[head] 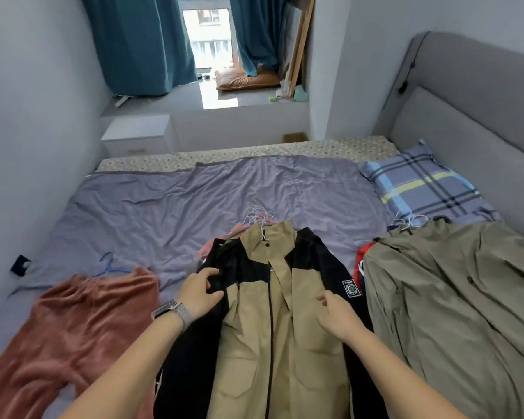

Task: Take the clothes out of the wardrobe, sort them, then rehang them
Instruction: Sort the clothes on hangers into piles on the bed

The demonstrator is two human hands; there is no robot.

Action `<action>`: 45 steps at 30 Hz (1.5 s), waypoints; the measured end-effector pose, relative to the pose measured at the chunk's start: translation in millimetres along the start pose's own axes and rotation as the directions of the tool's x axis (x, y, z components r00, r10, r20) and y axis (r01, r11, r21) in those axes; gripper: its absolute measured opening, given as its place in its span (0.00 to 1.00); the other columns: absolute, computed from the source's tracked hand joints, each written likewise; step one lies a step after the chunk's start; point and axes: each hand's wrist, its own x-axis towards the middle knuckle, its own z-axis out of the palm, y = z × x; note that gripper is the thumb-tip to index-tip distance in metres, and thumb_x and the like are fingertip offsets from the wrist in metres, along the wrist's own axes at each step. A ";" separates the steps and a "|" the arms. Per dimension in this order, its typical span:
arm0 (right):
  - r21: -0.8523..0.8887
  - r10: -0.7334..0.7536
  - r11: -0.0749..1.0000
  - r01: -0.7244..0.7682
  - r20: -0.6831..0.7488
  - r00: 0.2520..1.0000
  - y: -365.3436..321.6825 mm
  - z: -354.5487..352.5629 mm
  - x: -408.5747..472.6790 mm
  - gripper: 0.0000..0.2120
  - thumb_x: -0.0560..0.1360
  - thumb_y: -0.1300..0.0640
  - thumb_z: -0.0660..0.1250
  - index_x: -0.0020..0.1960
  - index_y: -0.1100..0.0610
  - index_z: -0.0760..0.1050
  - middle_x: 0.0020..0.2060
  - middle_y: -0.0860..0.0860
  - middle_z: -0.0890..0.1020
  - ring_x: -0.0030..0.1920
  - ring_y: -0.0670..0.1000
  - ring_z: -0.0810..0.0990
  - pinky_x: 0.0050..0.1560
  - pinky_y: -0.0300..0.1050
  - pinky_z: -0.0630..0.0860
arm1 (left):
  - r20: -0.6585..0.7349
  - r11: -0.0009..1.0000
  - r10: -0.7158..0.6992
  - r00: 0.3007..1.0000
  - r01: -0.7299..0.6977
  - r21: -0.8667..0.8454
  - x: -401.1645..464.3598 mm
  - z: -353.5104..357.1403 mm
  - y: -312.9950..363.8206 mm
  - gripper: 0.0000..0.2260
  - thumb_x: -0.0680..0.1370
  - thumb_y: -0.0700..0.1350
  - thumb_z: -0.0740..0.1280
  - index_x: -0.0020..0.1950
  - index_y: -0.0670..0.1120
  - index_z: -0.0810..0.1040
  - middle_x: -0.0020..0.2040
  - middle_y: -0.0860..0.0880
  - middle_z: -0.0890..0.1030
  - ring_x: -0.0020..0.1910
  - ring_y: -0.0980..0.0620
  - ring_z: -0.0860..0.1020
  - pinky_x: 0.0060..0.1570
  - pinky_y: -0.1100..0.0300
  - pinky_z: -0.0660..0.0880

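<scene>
A tan and black jacket [263, 337] lies on a pile of hangered clothes in the middle of the bed [164, 207]. My left hand [198, 293] rests on its left black shoulder with fingers apart. My right hand [336, 314] lies on its right chest, fingers loosely curled, gripping nothing I can see. An olive jacket [454, 294] on a hanger lies to the right, over a red garment [360, 261]. A pink fleece garment [73, 331] with a blue hanger [111, 266] lies at the left. Several hanger hooks [257, 214] stick out above the middle pile.
A plaid pillow [427, 184] lies by the grey headboard [472, 122] at the right. Beyond the bed stand a white nightstand [136, 137], a raised window ledge [176, 101] and teal curtains [139, 40]. Grey wall runs along the left.
</scene>
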 end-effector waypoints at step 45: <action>0.209 -0.151 0.956 0.207 -0.253 0.956 14.4 25.5 308.1 0.14 0.68 0.39 0.71 0.34 0.48 0.75 0.26 0.45 0.78 0.33 0.50 0.78 0.35 0.49 0.73 | -0.174 0.968 -0.205 0.963 0.174 -0.179 148.6 105.9 -1.0 0.22 0.74 0.49 0.68 0.67 0.53 0.68 0.53 0.58 0.71 0.54 0.61 0.71 0.55 0.71 0.67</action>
